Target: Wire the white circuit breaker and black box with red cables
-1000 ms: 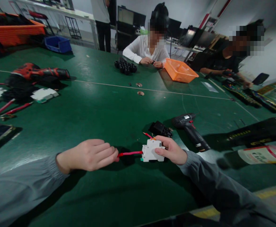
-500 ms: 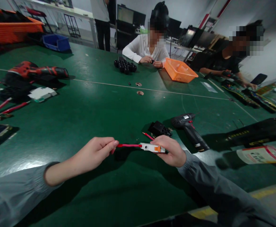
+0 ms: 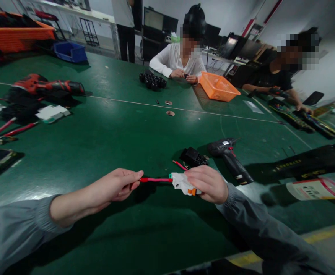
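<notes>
My left hand (image 3: 123,185) pinches one end of a short red wire (image 3: 158,179) between thumb and fingers. The wire's other end meets a white circuit breaker (image 3: 180,181) with an orange switch lever. Around the breaker's right part my right hand (image 3: 209,184) is closed, hiding that side of it. Just beyond the right hand lie a black connector-like block (image 3: 193,156) and another red wire (image 3: 180,165). A black cordless screwdriver (image 3: 231,158) rests on the table to their right.
At left lie a red-black power drill (image 3: 45,86), a white breaker (image 3: 52,113) and red wires (image 3: 20,130). A bottle (image 3: 316,188) lies at right. Black round parts (image 3: 153,81) and an orange basket (image 3: 217,87) stand near a co-worker in white (image 3: 167,60); another person sits at right.
My right hand has rolled the breaker, so more of its broad side shows and its lever faces lower. My left hand has shifted slightly, still pinching the wire.
</notes>
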{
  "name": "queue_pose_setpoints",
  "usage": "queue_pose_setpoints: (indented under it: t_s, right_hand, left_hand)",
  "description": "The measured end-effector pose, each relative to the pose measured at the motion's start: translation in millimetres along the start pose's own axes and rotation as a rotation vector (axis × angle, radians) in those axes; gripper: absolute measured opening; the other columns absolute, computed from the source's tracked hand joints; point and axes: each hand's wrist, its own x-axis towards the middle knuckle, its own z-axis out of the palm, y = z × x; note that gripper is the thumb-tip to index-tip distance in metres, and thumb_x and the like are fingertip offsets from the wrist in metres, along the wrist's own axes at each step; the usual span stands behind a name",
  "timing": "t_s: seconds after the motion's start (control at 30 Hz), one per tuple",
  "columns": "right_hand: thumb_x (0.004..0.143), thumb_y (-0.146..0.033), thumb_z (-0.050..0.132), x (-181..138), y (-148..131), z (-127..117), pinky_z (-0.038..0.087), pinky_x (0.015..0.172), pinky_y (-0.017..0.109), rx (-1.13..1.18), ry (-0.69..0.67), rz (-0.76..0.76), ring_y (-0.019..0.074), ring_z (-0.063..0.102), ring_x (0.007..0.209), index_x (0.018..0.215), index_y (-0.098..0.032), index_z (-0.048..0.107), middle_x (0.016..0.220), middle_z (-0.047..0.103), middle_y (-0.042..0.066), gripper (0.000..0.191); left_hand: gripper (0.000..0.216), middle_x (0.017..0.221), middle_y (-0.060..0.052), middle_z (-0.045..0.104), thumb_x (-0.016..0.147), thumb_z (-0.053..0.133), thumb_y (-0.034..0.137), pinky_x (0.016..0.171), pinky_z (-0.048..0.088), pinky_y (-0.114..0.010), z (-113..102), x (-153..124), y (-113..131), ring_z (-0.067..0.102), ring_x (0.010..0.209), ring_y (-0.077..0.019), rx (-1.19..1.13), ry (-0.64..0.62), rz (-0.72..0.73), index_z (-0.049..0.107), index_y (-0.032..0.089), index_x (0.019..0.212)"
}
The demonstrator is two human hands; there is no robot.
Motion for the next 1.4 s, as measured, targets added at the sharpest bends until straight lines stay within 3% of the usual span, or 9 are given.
queue_pose_setpoints:
  t_s: [0.17,0.27,0.4,0.5,0.67,0.83,1.07,1.23,1.4]
  right_hand:
    - [0.098,-0.019,0.046,6,-2,-7,0.061,0.078,0.039,-0.111,-0.031,-0.085,0.025,0.071,0.102,0.113,-0.018,0.061,0.103,0.075,0.014,0.022]
    - [0.096,-0.019,0.048,6,-4,-5,0.061,0.079,0.039,-0.072,-0.028,-0.059,0.0253,0.071,0.102,0.116,-0.016,0.06,0.103,0.075,0.015,0.023]
    - [0.092,-0.022,0.057,5,-8,4,0.059,0.073,0.034,0.074,0.013,0.19,0.0214,0.072,0.085,0.113,-0.016,0.059,0.093,0.074,0.011,0.022]
    - [0.089,-0.024,0.062,4,-11,10,0.055,0.061,0.029,0.111,0.035,0.356,0.0172,0.067,0.068,0.106,-0.019,0.06,0.08,0.069,0.005,0.018]
    - [0.088,-0.026,0.064,1,-13,15,0.056,0.063,0.03,0.065,0.097,0.422,0.0176,0.068,0.069,0.111,-0.018,0.059,0.087,0.071,0.007,0.025]
    - [0.088,-0.025,0.065,-1,-11,17,0.059,0.066,0.031,0.066,0.095,0.422,0.0189,0.07,0.073,0.113,-0.016,0.059,0.09,0.073,0.009,0.027]
    - [0.087,-0.025,0.066,-2,-10,18,0.061,0.072,0.032,0.095,0.105,0.431,0.0213,0.073,0.082,0.114,-0.015,0.06,0.097,0.074,0.012,0.029]
    - [0.088,-0.026,0.066,0,-12,16,0.059,0.065,0.027,0.203,0.074,0.442,0.0175,0.071,0.074,0.114,-0.017,0.061,0.092,0.074,0.008,0.028]
    - [0.088,-0.026,0.065,0,-12,15,0.058,0.067,0.028,0.22,0.066,0.431,0.0179,0.071,0.077,0.114,-0.017,0.06,0.094,0.073,0.009,0.028]
  left_hand:
    - [0.054,0.046,0.01,0.025,0.081,0.056,0.071,0.038,0.01,-0.02,-3,-3,-3,0.015,0.04,-0.0055,-0.121,-0.072,-0.094,0.043,0.02,0.066]
    - [0.054,0.046,0.009,0.027,0.082,0.054,0.072,0.038,0.014,-0.02,-3,-1,-1,0.018,0.04,-0.0059,-0.066,-0.054,-0.063,0.045,0.02,0.067]
    - [0.057,0.05,0.005,0.04,0.09,0.037,0.07,0.041,0.026,-0.02,-5,1,2,0.034,0.044,-0.0085,0.175,0.055,0.123,0.051,0.018,0.073]
    - [0.058,0.063,0.0,0.055,0.099,0.021,0.06,0.049,0.038,-0.022,-14,1,0,0.049,0.054,-0.0117,0.419,0.141,0.308,0.059,0.017,0.088]
    - [0.029,0.086,-0.002,0.065,0.101,0.039,0.039,0.063,0.041,-0.025,-29,1,-9,0.059,0.068,-0.0125,1.048,0.189,0.697,0.058,0.018,0.108]
    - [0.021,0.077,0.001,0.061,0.102,0.039,0.03,0.057,0.036,-0.025,-28,6,-13,0.057,0.061,-0.0106,1.236,0.179,0.877,0.057,0.018,0.099]
    - [0.023,0.073,0.002,0.06,0.102,0.041,0.032,0.054,0.035,-0.025,-25,9,-15,0.056,0.058,-0.0102,1.235,0.203,0.878,0.057,0.018,0.095]
    - [0.027,0.08,0.001,0.065,0.102,0.041,0.037,0.054,0.037,-0.023,-28,12,-16,0.059,0.06,-0.0097,1.131,0.263,0.779,0.059,0.018,0.101]
    - [0.031,0.075,0.001,0.064,0.101,0.043,0.042,0.056,0.038,-0.022,-26,12,-14,0.058,0.062,-0.0101,1.033,0.217,0.682,0.063,0.019,0.094]
